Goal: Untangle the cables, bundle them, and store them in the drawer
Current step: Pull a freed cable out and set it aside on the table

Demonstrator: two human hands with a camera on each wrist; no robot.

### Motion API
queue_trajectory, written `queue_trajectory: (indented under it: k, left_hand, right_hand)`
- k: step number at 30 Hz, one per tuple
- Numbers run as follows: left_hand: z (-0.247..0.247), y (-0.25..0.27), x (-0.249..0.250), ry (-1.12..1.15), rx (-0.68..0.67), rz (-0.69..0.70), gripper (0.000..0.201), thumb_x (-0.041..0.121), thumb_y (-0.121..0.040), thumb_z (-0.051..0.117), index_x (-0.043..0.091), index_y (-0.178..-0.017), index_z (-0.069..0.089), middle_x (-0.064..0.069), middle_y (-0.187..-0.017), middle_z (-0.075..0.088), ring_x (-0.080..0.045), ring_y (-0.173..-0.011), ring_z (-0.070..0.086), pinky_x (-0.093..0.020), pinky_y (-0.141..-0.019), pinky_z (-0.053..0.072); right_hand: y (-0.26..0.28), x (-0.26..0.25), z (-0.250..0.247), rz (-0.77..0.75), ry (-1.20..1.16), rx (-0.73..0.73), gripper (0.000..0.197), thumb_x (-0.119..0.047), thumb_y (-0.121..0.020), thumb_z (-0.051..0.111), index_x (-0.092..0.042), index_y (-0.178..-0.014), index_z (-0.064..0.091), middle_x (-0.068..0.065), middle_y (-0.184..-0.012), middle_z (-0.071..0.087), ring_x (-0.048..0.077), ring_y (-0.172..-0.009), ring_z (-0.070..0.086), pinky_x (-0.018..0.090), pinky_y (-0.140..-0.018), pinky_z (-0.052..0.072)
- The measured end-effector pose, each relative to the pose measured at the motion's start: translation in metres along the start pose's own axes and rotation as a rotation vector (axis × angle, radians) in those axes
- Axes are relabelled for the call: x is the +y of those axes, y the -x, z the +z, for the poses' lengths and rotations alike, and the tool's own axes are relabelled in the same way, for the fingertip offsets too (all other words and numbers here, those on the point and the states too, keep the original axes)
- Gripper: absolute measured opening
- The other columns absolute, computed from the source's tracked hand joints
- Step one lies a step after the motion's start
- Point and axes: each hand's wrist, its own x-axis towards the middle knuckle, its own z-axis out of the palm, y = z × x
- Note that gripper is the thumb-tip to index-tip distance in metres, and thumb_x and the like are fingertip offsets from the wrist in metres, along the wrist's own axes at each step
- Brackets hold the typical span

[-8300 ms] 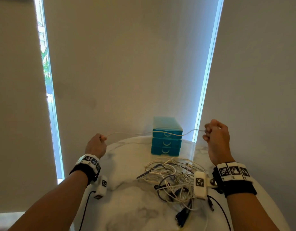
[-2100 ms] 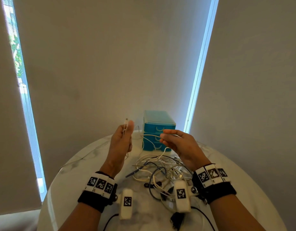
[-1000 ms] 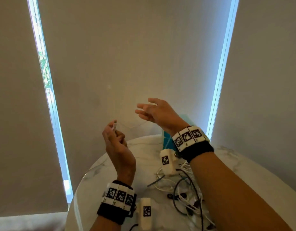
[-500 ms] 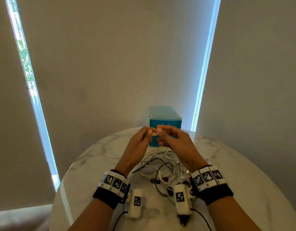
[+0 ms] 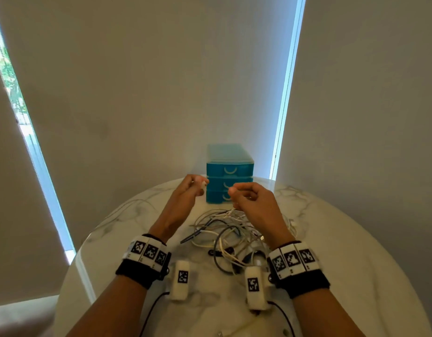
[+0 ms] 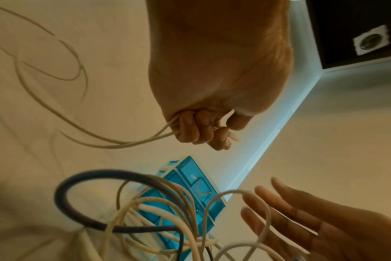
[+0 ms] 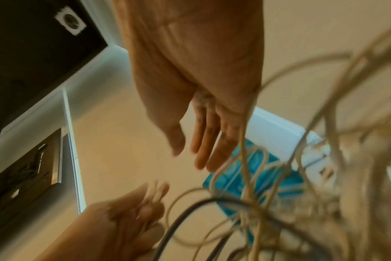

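My left hand (image 5: 194, 189) grips a thin white cable (image 6: 101, 139), its white plug (image 5: 204, 183) sticking out between thumb and fingers. In the left wrist view the fingers (image 6: 201, 130) curl round the strands, which loop away over the table. My right hand (image 5: 244, 194) hovers just right of it, a small gap between the two; its fingers (image 7: 203, 150) lie straight and hold nothing. Below both hands lies the tangle of white and dark cables (image 5: 224, 229). The blue three-drawer unit (image 5: 229, 176) stands behind, all drawers closed.
The round marble table (image 5: 343, 251) ends close behind the drawer unit, against blinds and a wall. Slack of the white cable trails across the left part of the tabletop (image 5: 127, 207). Wrist camera leads hang near the front edge.
Half a second ago both hands met at the plug; they have drawn slightly apart and the right hand has let go. Before that the right hand was raised high.
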Motion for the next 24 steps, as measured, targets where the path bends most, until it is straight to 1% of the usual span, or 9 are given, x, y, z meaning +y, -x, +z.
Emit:
queue_trajectory:
  k: [3,6,8,10,13,17,19,22,24]
  left_hand:
    - [-0.007,0.002,-0.001,0.073,0.023,-0.076,0.040,0.057,-0.110,0.041,0.030,-0.116,0.071,0.008,-0.090,0.055,-0.008,-0.072,0.044,-0.027,-0.063,0.038]
    - [-0.002,0.008,0.003,0.066,0.015,-0.042,0.034,0.050,-0.108,0.053,0.023,-0.112,0.073,0.021,-0.076,0.061,0.000,-0.067,0.052,-0.018,-0.061,0.040]
    - [0.003,0.010,0.005,0.054,-0.022,-0.009,0.033,0.048,-0.105,0.060,0.018,-0.108,0.073,0.027,-0.065,0.062,0.007,-0.058,0.053,-0.012,-0.057,0.039]
    - [0.007,0.013,0.005,0.060,-0.074,0.009,0.034,0.050,-0.101,0.066,0.017,-0.108,0.074,0.026,-0.067,0.065,0.008,-0.058,0.057,-0.008,-0.058,0.042]
    - [0.012,0.014,0.001,0.042,-0.131,-0.001,0.029,0.050,-0.095,0.075,0.029,-0.115,0.076,0.015,-0.103,0.079,0.002,-0.092,0.074,-0.014,-0.080,0.052]
    - [0.019,0.014,0.003,0.050,-0.195,0.030,0.034,0.049,-0.096,0.073,0.036,-0.127,0.070,0.010,-0.121,0.078,-0.003,-0.110,0.074,-0.025,-0.097,0.057]
    - [0.022,0.016,0.006,0.088,-0.208,0.068,0.032,0.046,-0.100,0.071,0.034,-0.129,0.070,0.011,-0.121,0.079,-0.004,-0.111,0.074,-0.021,-0.096,0.058]
    - [0.026,0.017,0.005,0.059,-0.163,0.124,0.023,0.042,-0.102,0.069,0.029,-0.118,0.078,0.012,-0.114,0.080,-0.003,-0.108,0.074,-0.015,-0.089,0.055]
    - [0.026,0.016,0.004,0.045,-0.090,0.150,0.021,0.043,-0.102,0.069,0.027,-0.109,0.080,0.010,-0.108,0.081,-0.005,-0.105,0.075,-0.019,-0.090,0.055]
  right_hand:
    - [0.004,0.000,-0.012,0.006,0.327,-0.237,0.028,-0.050,-0.088,0.084,-0.033,-0.110,0.076,-0.017,-0.110,0.077,0.000,-0.107,0.069,0.025,-0.095,0.054]
    - [0.007,0.009,-0.012,0.065,0.415,-0.328,0.022,-0.047,-0.090,0.083,-0.031,-0.105,0.080,-0.015,-0.108,0.078,0.005,-0.110,0.069,0.031,-0.095,0.053]
    - [0.005,0.010,-0.016,0.016,0.263,-0.136,0.015,-0.040,-0.095,0.079,-0.026,-0.100,0.081,-0.010,-0.102,0.080,0.011,-0.103,0.073,0.032,-0.090,0.058]
    - [0.001,0.010,-0.021,-0.050,0.031,0.166,0.014,-0.039,-0.098,0.077,-0.025,-0.098,0.079,-0.007,-0.100,0.081,0.013,-0.093,0.075,0.034,-0.081,0.063]
    - [0.001,0.007,-0.024,-0.077,-0.286,0.348,0.010,-0.033,-0.098,0.077,-0.024,-0.102,0.079,-0.002,-0.104,0.079,0.008,-0.082,0.073,0.030,-0.081,0.064]
    - [0.003,0.002,-0.023,-0.088,-0.361,0.187,0.015,-0.026,-0.097,0.078,-0.014,-0.106,0.080,0.007,-0.103,0.078,0.015,-0.088,0.073,0.034,-0.090,0.064]
    - [0.006,0.002,-0.021,-0.096,-0.299,0.086,0.018,-0.027,-0.098,0.077,-0.013,-0.108,0.080,0.009,-0.104,0.078,0.017,-0.089,0.073,0.034,-0.089,0.064]
    - [0.010,0.001,-0.017,-0.092,-0.290,0.014,0.018,-0.027,-0.097,0.078,-0.013,-0.108,0.081,0.008,-0.104,0.078,0.018,-0.092,0.073,0.036,-0.090,0.064]
    - [0.009,0.001,-0.019,-0.060,-0.271,-0.032,0.021,-0.030,-0.096,0.080,-0.017,-0.113,0.080,0.003,-0.110,0.079,0.019,-0.098,0.077,0.039,-0.093,0.064]
